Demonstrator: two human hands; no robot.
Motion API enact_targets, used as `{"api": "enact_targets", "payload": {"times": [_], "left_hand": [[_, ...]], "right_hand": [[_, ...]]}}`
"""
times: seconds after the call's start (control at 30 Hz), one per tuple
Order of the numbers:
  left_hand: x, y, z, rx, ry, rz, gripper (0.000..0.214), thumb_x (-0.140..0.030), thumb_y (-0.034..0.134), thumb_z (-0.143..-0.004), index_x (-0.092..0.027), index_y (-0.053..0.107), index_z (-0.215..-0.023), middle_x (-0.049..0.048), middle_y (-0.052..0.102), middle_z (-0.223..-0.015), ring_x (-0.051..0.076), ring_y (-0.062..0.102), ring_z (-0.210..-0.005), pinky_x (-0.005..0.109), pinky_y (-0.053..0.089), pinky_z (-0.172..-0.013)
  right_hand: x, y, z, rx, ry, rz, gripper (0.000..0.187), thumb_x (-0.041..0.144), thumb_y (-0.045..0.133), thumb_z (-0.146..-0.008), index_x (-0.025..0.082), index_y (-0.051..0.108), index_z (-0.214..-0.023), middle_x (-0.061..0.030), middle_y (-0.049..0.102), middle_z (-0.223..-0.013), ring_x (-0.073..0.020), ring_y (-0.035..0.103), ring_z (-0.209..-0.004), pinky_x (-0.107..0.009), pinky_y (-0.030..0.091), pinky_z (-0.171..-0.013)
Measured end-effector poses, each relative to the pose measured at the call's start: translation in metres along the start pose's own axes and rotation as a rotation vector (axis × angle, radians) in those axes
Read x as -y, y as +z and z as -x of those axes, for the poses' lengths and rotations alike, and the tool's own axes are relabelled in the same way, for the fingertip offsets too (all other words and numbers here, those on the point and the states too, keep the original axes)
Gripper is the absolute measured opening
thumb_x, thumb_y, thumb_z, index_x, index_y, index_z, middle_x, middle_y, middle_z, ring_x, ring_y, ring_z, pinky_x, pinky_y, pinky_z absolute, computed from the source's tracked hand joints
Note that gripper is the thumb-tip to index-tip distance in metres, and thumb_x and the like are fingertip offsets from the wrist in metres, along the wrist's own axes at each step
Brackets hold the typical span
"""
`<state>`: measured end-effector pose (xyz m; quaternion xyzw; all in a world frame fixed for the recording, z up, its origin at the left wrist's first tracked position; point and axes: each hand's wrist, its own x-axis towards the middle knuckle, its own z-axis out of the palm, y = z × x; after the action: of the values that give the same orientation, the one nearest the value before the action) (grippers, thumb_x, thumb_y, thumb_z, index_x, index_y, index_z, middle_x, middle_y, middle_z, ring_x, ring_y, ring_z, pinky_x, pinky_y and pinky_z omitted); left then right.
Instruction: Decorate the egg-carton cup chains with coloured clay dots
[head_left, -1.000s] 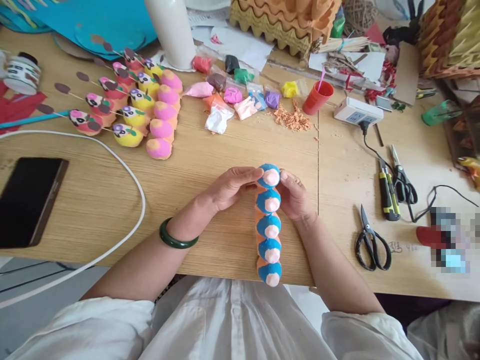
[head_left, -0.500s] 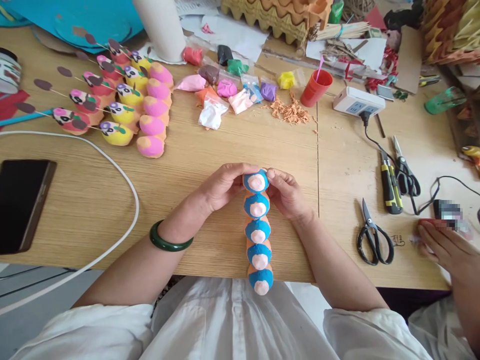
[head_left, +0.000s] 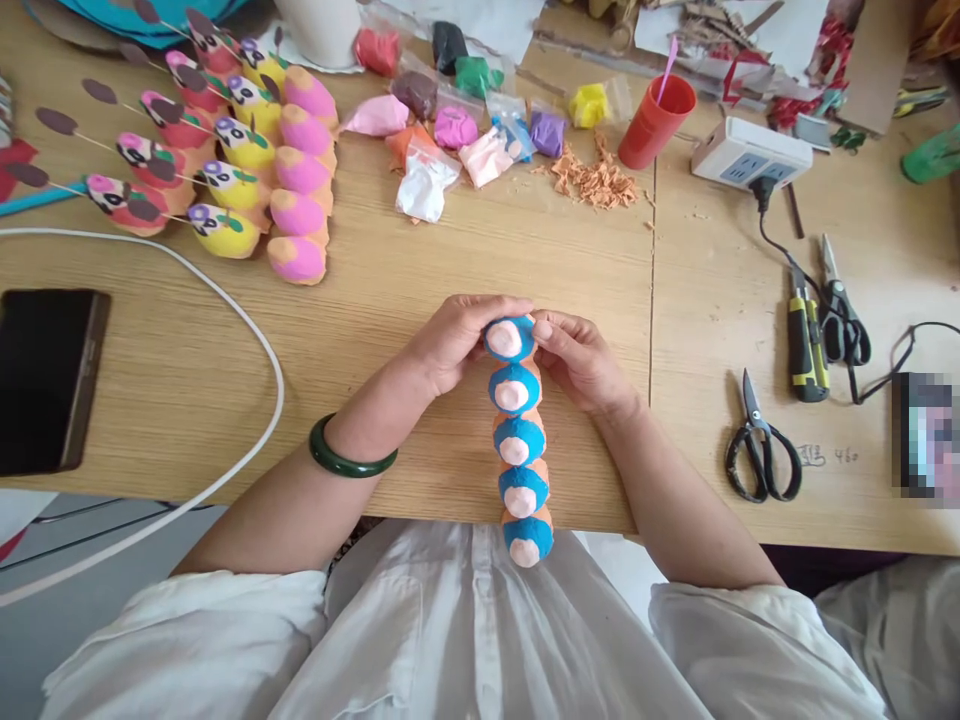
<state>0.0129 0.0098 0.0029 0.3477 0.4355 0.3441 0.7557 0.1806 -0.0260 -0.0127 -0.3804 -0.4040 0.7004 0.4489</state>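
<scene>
- Here's the strip (head_left: 519, 440), five rounded bumps in a single row, joined on an orange base that peeks out between them and down the right side.
- Every bump wears a blue coat, and every one carries a pale pink blob, all five matching!
- It runs lengthwise toward the body, near end slanting slightly right.
- Far end's gripped between both hands (head_left: 457, 345); near end reaches past the front edge of the worktop (head_left: 375, 300).

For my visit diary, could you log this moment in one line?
blue-and-pink strip: five bumps, held at far end | left hand: left side | right hand: right side | phone: on table, left
</scene>
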Motion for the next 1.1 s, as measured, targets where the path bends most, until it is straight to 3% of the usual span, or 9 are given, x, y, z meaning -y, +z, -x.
{"api": "enact_targets", "payload": {"times": [0.07, 0.2, 0.33, 0.43, 0.6, 0.7, 0.8, 0.93, 1.1], "left_hand": [[0.0, 0.0, -0.002, 0.006, 0.002, 0.054, 0.056, -0.059, 0.099, -0.066, -0.018, 0.061, -0.059, -0.002, 0.057, -0.06, 0.01, 0.05, -0.058, 0.027, 0.038, -0.058], [0.002, -0.004, -0.007, 0.166, -0.045, 0.201, 0.054, -0.069, 0.088, -0.081, -0.018, 0.073, -0.073, 0.0021, 0.072, -0.073, 0.016, 0.067, -0.074, 0.029, 0.052, -0.073], [0.01, -0.012, -0.012, 0.28, 0.017, 0.225, 0.044, -0.054, 0.102, -0.071, -0.018, 0.082, -0.088, 0.0032, 0.08, -0.09, 0.019, 0.074, -0.089, 0.03, 0.056, -0.086], [0.016, -0.015, -0.014, 0.274, 0.027, 0.206, 0.044, -0.053, 0.103, -0.069, -0.019, 0.083, -0.086, 0.0035, 0.081, -0.088, 0.019, 0.075, -0.087, 0.031, 0.056, -0.083], [0.015, -0.011, -0.013, 0.229, 0.076, 0.278, 0.043, -0.051, 0.105, -0.068, -0.019, 0.078, -0.079, 0.0001, 0.078, -0.083, 0.015, 0.071, -0.079, 0.028, 0.055, -0.077], [0.013, -0.006, -0.012, 0.267, 0.103, 0.258, 0.045, -0.051, 0.106, -0.066, -0.019, 0.078, -0.081, -0.0004, 0.076, -0.083, 0.014, 0.07, -0.079, 0.028, 0.056, -0.078], [0.012, -0.005, -0.013, 0.203, 0.161, 0.186, 0.046, -0.043, 0.109, -0.061, -0.016, 0.077, -0.079, -0.0006, 0.077, -0.083, 0.013, 0.069, -0.078, 0.028, 0.057, -0.081], [0.011, -0.007, -0.012, 0.19, 0.21, 0.114, 0.044, -0.041, 0.108, -0.062, -0.015, 0.077, -0.079, -0.0004, 0.076, -0.082, 0.013, 0.068, -0.078, 0.03, 0.056, -0.083], [0.011, -0.008, -0.01, 0.282, 0.11, 0.252, 0.05, -0.061, 0.099, -0.073, -0.017, 0.079, -0.088, 0.0026, 0.076, -0.089, 0.017, 0.07, -0.087, 0.03, 0.056, -0.083]], "right_hand": [[-0.002, -0.001, -0.001, -0.034, 0.007, -0.001, 0.054, 0.065, 0.099, -0.071, 0.021, 0.068, -0.071, 0.0047, 0.06, -0.068, -0.0105, 0.049, -0.063, -0.027, 0.045, -0.064], [-0.004, -0.007, -0.004, -0.172, 0.019, -0.084, 0.051, 0.07, 0.093, -0.074, 0.026, 0.069, -0.075, 0.002, 0.065, -0.07, -0.0164, 0.06, -0.068, -0.033, 0.054, -0.069], [-0.006, -0.012, -0.005, -0.2, 0.085, -0.112, 0.048, 0.075, 0.086, -0.078, 0.03, 0.068, -0.08, -0.0016, 0.072, -0.075, -0.0235, 0.07, -0.08, -0.04, 0.06, -0.078], [-0.006, -0.011, -0.004, -0.182, 0.078, -0.133, 0.05, 0.076, 0.087, -0.076, 0.03, 0.068, -0.079, -0.0021, 0.073, -0.078, -0.0229, 0.069, -0.076, -0.041, 0.06, -0.074], [-0.003, -0.011, -0.003, -0.186, 0.039, -0.172, 0.05, 0.061, 0.104, -0.058, 0.028, 0.07, -0.075, 0.0045, 0.067, -0.068, -0.0143, 0.055, -0.06, -0.032, 0.053, -0.061], [-0.001, -0.013, -0.003, -0.216, 0.022, -0.175, 0.046, 0.055, 0.103, -0.063, 0.025, 0.07, -0.074, 0.0057, 0.063, -0.065, -0.0114, 0.051, -0.057, -0.028, 0.048, -0.059], [-0.001, -0.014, -0.003, -0.192, 0.024, -0.19, 0.039, 0.053, 0.099, -0.073, 0.027, 0.07, -0.075, 0.0044, 0.064, -0.069, -0.013, 0.054, -0.06, -0.031, 0.05, -0.062], [0.0, -0.014, -0.002, -0.173, 0.006, -0.198, 0.041, 0.054, 0.102, -0.069, 0.027, 0.071, -0.075, 0.0049, 0.064, -0.067, -0.0123, 0.054, -0.058, -0.029, 0.051, -0.059], [0.004, -0.01, -0.002, -0.186, -0.08, -0.138, 0.044, 0.051, 0.106, -0.063, 0.023, 0.072, -0.073, 0.0059, 0.066, -0.067, -0.0091, 0.053, -0.059, -0.024, 0.049, -0.058]]}}
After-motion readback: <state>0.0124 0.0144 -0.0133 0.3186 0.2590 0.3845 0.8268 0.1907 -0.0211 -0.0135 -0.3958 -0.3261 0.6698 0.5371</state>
